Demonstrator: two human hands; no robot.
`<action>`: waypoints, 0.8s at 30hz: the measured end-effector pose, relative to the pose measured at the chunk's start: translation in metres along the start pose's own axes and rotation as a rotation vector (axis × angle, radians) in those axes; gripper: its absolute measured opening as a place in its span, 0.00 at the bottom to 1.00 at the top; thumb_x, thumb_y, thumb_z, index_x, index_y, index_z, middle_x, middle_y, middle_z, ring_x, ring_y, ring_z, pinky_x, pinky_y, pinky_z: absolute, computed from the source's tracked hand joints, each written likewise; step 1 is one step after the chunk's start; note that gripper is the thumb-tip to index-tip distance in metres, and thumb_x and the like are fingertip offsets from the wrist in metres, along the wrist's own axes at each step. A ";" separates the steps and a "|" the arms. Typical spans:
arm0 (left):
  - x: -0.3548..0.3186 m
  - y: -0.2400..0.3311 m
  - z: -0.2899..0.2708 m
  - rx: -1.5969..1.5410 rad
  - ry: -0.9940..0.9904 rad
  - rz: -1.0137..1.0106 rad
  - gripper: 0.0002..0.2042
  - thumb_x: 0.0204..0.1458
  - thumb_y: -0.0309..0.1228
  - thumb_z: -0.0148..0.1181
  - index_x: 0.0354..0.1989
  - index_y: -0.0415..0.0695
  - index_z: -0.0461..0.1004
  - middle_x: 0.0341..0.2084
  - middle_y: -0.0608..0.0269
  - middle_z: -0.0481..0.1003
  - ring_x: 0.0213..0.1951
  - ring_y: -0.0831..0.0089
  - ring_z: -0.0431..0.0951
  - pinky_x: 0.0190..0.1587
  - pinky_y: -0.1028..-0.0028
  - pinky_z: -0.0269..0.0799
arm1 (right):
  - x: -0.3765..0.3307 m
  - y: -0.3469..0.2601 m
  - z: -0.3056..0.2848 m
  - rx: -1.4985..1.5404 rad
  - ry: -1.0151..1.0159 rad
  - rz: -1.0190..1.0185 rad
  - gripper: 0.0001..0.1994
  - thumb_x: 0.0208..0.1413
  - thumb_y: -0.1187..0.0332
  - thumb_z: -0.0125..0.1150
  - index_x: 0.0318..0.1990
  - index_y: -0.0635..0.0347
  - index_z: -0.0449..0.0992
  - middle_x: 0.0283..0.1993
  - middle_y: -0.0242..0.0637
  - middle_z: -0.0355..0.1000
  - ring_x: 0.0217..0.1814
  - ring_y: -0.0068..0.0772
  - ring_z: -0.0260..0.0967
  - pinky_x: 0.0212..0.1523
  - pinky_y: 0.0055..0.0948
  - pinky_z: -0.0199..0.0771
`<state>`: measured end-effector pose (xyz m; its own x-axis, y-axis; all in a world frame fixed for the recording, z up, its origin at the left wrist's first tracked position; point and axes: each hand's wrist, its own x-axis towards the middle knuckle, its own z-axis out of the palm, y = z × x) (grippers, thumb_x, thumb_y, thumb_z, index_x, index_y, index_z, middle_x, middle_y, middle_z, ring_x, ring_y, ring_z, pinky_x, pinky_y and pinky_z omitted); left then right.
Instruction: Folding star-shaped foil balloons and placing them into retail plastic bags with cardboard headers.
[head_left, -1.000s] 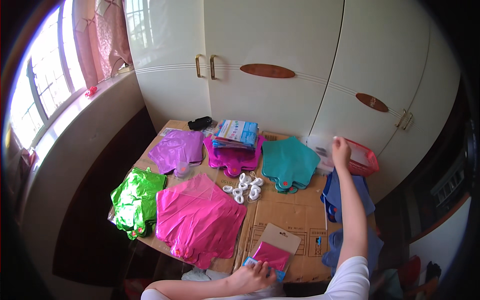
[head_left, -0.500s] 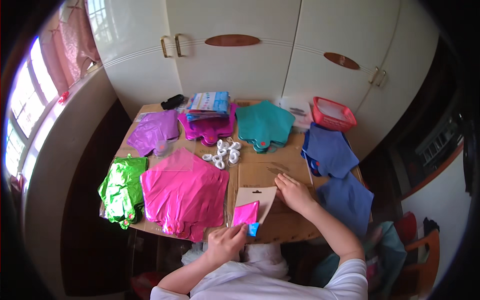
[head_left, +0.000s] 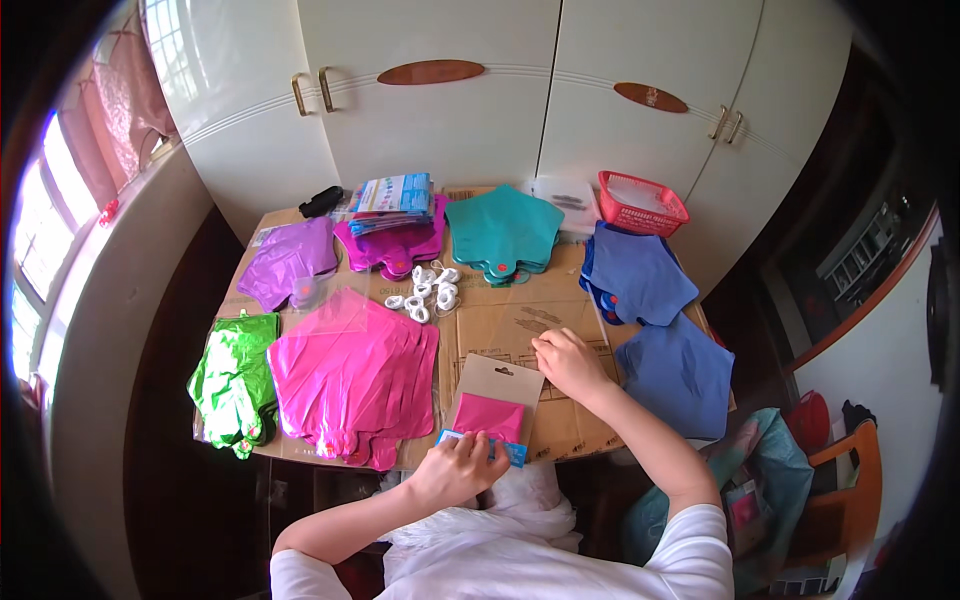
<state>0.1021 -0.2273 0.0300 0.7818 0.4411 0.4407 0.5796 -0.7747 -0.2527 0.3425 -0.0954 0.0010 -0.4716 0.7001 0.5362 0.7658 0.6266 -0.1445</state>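
Observation:
My left hand [head_left: 462,470] is closed over the lower end of a beige card [head_left: 490,374] with a hang hole, on which lies a folded pink foil piece [head_left: 490,415], probably a balloon. A blue printed slip [head_left: 517,455] shows at its lower edge, partly under my fingers. To the right of the card, my right hand [head_left: 572,364] has its fingertips pinched together at the near end of a clear plastic bag [head_left: 540,318] with grey print, lying flat on the cardboard [head_left: 590,435]. The bag's edges are hard to see.
Around lie foil stacks: hot pink [head_left: 350,375], green [head_left: 235,375], lilac [head_left: 288,260], magenta [head_left: 395,250], teal [head_left: 503,230] and blue [head_left: 640,275]. White ribbon coils [head_left: 418,300], printed leaflets [head_left: 393,203] and a red basket [head_left: 640,205] are farther back.
My left hand has brought the card, pink foil and blue slip flatter toward the cardboard, their faces now more squarely visible. My right hand's fingers have curled into a pinch. The whole view has shifted slightly.

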 end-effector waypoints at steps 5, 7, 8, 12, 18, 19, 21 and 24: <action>-0.004 -0.002 -0.004 -0.012 -0.010 -0.005 0.13 0.38 0.31 0.58 0.36 0.45 0.73 0.28 0.60 0.73 0.26 0.76 0.75 0.22 0.79 0.72 | 0.001 -0.007 -0.006 0.035 -0.009 -0.037 0.04 0.46 0.72 0.62 0.31 0.57 0.78 0.33 0.31 0.72 0.39 0.35 0.70 0.40 0.33 0.73; -0.004 -0.002 -0.004 -0.007 -0.005 -0.012 0.13 0.38 0.31 0.57 0.36 0.45 0.73 0.28 0.61 0.73 0.26 0.76 0.75 0.22 0.79 0.72 | -0.001 -0.006 -0.002 0.018 0.006 -0.048 0.03 0.46 0.71 0.63 0.30 0.56 0.78 0.32 0.30 0.72 0.38 0.35 0.70 0.39 0.33 0.74; -0.005 -0.002 -0.004 -0.006 -0.010 -0.018 0.13 0.38 0.31 0.57 0.36 0.45 0.73 0.28 0.61 0.73 0.26 0.76 0.75 0.22 0.79 0.72 | -0.003 -0.005 0.001 0.007 0.014 -0.045 0.03 0.46 0.71 0.63 0.30 0.56 0.77 0.32 0.30 0.72 0.37 0.35 0.70 0.38 0.33 0.74; -0.006 -0.006 -0.001 0.011 -0.012 -0.038 0.13 0.38 0.31 0.57 0.35 0.45 0.72 0.29 0.60 0.73 0.25 0.77 0.75 0.21 0.79 0.71 | -0.003 -0.007 0.004 -0.043 0.022 -0.039 0.03 0.46 0.70 0.64 0.27 0.55 0.76 0.29 0.29 0.71 0.36 0.34 0.69 0.35 0.33 0.74; -0.006 -0.006 -0.003 0.012 -0.021 -0.051 0.12 0.38 0.30 0.57 0.35 0.45 0.72 0.30 0.59 0.74 0.25 0.77 0.75 0.20 0.79 0.71 | -0.001 -0.016 -0.004 0.000 0.026 -0.028 0.05 0.45 0.68 0.66 0.30 0.56 0.78 0.31 0.28 0.73 0.36 0.32 0.71 0.37 0.31 0.75; -0.006 -0.006 -0.002 0.016 -0.017 -0.050 0.12 0.38 0.30 0.57 0.35 0.45 0.72 0.30 0.59 0.74 0.24 0.77 0.75 0.20 0.79 0.71 | -0.001 -0.017 -0.004 -0.036 0.031 -0.048 0.04 0.45 0.68 0.65 0.28 0.55 0.76 0.30 0.28 0.72 0.36 0.31 0.70 0.35 0.30 0.75; -0.005 -0.006 -0.003 0.018 -0.015 -0.046 0.12 0.38 0.30 0.58 0.35 0.45 0.72 0.30 0.59 0.74 0.25 0.77 0.75 0.20 0.79 0.71 | -0.004 -0.021 -0.001 -0.106 0.041 -0.086 0.05 0.45 0.67 0.63 0.25 0.54 0.74 0.27 0.29 0.70 0.34 0.30 0.70 0.32 0.29 0.75; -0.006 -0.006 -0.002 0.015 -0.015 -0.039 0.12 0.38 0.30 0.58 0.35 0.45 0.72 0.30 0.58 0.74 0.25 0.76 0.75 0.21 0.79 0.72 | -0.005 -0.024 0.006 -0.246 0.005 -0.092 0.04 0.44 0.69 0.61 0.23 0.53 0.72 0.24 0.28 0.69 0.31 0.29 0.70 0.27 0.28 0.75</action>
<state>0.0935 -0.2261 0.0311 0.7615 0.4778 0.4381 0.6133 -0.7499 -0.2481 0.3235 -0.1122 -0.0034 -0.5427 0.6416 0.5421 0.8032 0.5851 0.1116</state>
